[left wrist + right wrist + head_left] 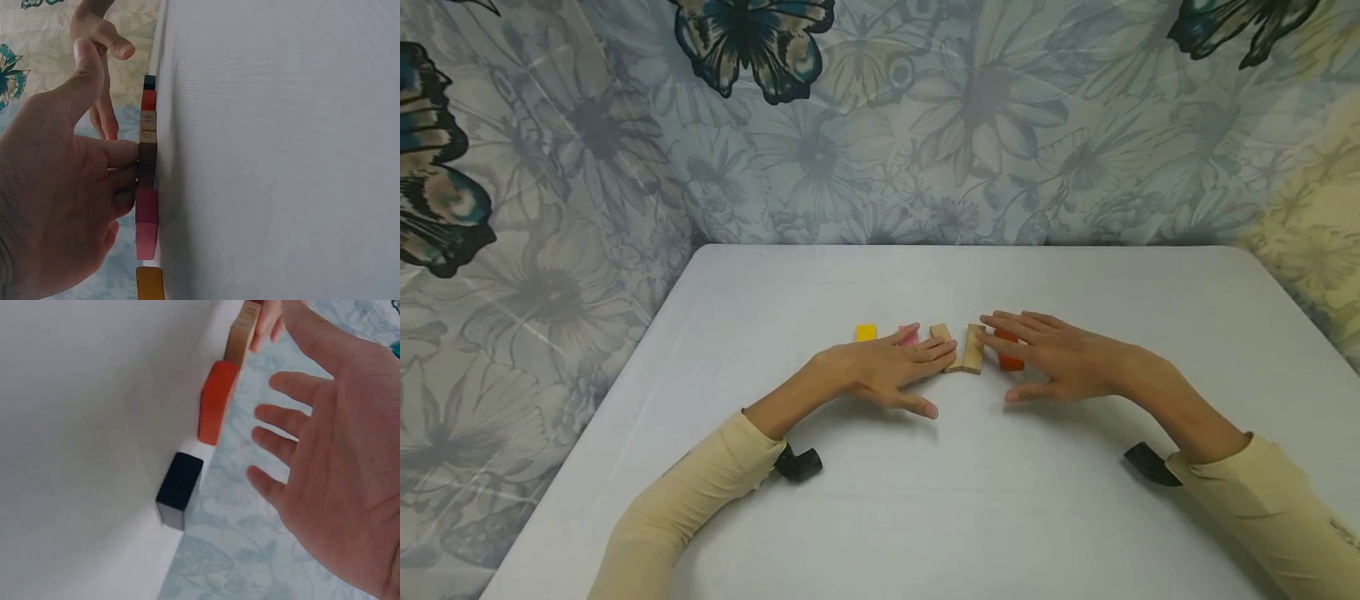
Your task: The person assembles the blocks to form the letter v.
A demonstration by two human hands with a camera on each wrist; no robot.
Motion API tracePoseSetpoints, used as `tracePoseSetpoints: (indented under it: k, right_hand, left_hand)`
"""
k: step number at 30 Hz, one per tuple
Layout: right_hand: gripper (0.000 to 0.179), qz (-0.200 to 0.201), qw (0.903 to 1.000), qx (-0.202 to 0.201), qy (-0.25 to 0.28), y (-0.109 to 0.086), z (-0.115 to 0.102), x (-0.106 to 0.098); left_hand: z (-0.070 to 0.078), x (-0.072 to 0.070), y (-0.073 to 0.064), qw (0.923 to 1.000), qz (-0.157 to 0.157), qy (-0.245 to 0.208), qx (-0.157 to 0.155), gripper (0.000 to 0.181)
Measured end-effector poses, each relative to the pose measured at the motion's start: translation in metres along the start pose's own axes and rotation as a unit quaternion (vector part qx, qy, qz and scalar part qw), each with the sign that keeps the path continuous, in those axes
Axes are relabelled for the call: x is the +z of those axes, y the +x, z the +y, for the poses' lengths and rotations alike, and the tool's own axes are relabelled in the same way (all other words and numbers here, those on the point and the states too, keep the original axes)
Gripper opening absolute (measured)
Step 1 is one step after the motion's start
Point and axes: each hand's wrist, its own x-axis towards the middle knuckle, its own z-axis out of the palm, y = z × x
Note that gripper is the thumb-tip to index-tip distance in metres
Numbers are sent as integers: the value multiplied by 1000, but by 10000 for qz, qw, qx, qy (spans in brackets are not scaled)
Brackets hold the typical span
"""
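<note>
A row of small flat blocks lies on the white table. My left hand [891,371] is spread palm down over the row, fingers straight, with fingertips right at a wooden block [147,145]. Beside that block lies a second wooden block [973,352]; both have dark printing on their ends. Under the left hand's fingers is a pink block [147,206], partly covered in the head view. My right hand [1067,360] hovers with fingers apart over an orange-red block [217,403], holding nothing. A black block [180,481], hidden in the head view, lies beyond the orange-red one.
A yellow block [866,333] marks the left end of the row. The white table [880,517] reaches back to a wall covering [880,150] with flowers and butterflies. Black wrist devices [801,464] show below both cuffs.
</note>
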Motion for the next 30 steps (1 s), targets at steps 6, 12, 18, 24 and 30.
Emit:
tracePoseSetpoints:
  k: [6,12,18,24,30]
  right_hand:
    - [86,71,9997,213,-17,-8,4,-13]
    - [78,156,9995,266,-1,-11,3,-20]
    - [68,-148,9996,-67,211,-4,-4,-9]
    - [69,-163,9994,-294,82,-2,-8,-4]
    - [70,-131,9994,-315,99,-1,-10,-3]
  left_hand:
    - [1,-1,0,10000,58,37,44,93]
    - [2,-2,-1,10000,30,81,28,93]
    - [2,-3,-1,10000,-24,10,9,92]
    - [1,-3,0,10000,38,23,56,92]
    - [1,-3,-1,10000,-21,-15,43,92]
